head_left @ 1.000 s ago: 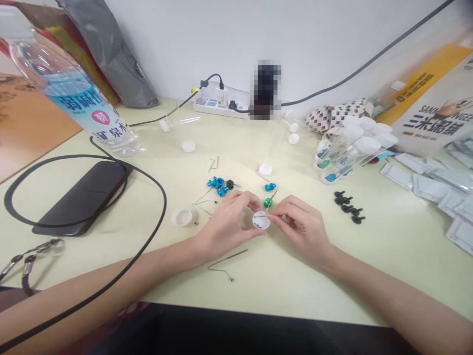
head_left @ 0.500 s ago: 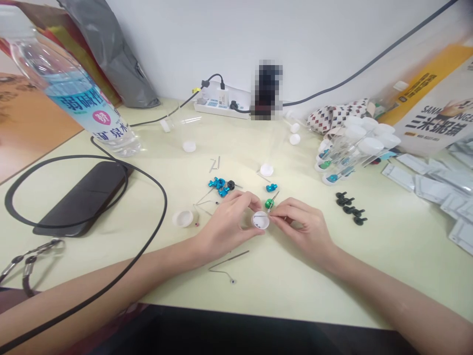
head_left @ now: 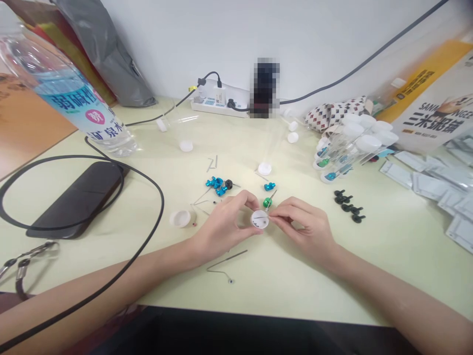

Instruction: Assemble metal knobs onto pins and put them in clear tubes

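Note:
Between thumb and fingers my left hand (head_left: 225, 222) grips a small white cap (head_left: 260, 225), tipped so that its inside faces me. Tiny dark pieces lie in the cap. My right hand (head_left: 305, 224) is closed in a pinch at the cap's right rim, on a thin metal rod (head_left: 259, 217) that reaches across the opening. Just behind the cap is a green metal part (head_left: 267, 202) with a thin shaft slanting up from it; whether the right fingers touch it I cannot tell. A blue metal part (head_left: 269, 186) lies farther back. Several more blue parts (head_left: 216, 183) sit beyond my left hand.
Another white cap (head_left: 180, 219) and a bent wire (head_left: 221, 271) lie near my left arm. At right are black thumb screws (head_left: 347, 207), capped clear tubes (head_left: 354, 143) and white cards (head_left: 428, 185). A phone (head_left: 77, 199), a looped cable (head_left: 161, 197) and a water bottle (head_left: 79, 98) stand left.
The view has shifted slightly. The cap tilts a little more toward me, showing more of the pieces inside. Both hands keep nearly the same place and hold.

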Available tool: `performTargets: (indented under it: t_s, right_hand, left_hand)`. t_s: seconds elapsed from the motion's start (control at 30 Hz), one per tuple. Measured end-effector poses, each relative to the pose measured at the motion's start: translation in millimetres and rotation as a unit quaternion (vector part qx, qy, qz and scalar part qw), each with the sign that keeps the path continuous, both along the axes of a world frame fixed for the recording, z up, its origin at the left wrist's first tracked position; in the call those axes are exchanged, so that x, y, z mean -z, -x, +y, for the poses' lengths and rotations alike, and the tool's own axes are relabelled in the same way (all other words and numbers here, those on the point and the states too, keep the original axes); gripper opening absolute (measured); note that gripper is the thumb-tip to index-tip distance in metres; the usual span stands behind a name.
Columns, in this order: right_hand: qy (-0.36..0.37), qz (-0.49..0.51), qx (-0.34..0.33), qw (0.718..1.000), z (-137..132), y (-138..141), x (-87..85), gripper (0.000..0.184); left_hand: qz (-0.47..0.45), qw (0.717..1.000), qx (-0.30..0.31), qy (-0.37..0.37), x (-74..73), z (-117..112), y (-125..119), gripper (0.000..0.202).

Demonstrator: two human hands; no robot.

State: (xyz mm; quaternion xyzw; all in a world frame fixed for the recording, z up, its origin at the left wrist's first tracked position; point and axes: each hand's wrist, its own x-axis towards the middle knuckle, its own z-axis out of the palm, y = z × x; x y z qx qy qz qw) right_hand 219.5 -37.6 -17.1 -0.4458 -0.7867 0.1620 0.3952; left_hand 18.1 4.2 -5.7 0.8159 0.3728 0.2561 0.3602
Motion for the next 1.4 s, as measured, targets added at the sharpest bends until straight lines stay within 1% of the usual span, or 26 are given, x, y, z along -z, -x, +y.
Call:
performTargets:
  t_s: [0.17,0.3,0.77,1.17,1.4]
  right_hand:
    - [-0.052,-0.034,-0.011,0.998,-0.8,-0.1,0.4,0.012]
    - [-0.072,-0.04,-0.01,0.997,-0.8,0.3,-0.1,0.012]
    - [-0.084,-0.045,-0.012,0.995,-1.4,0.2,0.5,0.012]
    - [-0.097,-0.075,-0.012,0.992,0.7,-0.2,1.8,0.01]
    - [-0.08,-0.082,-0.01,0.993,-0.7,-0.8,1.7,0.013]
  left_hand:
    - [-0.02,1.0,0.009,0.003,-0.1,-0.2,-0.6,0.03]
    - [-0.028,0.999,0.014,0.007,0.4,-0.5,-0.8,0.031]
    - [-0.031,0.999,0.015,0.013,-0.3,-0.8,-1.4,0.029]
    - [-0.024,1.0,0.012,0.008,0.3,-0.9,-2.3,0.028]
    - [-0.015,1.0,0.01,0.006,-0.1,-1.3,-1.9,0.026]
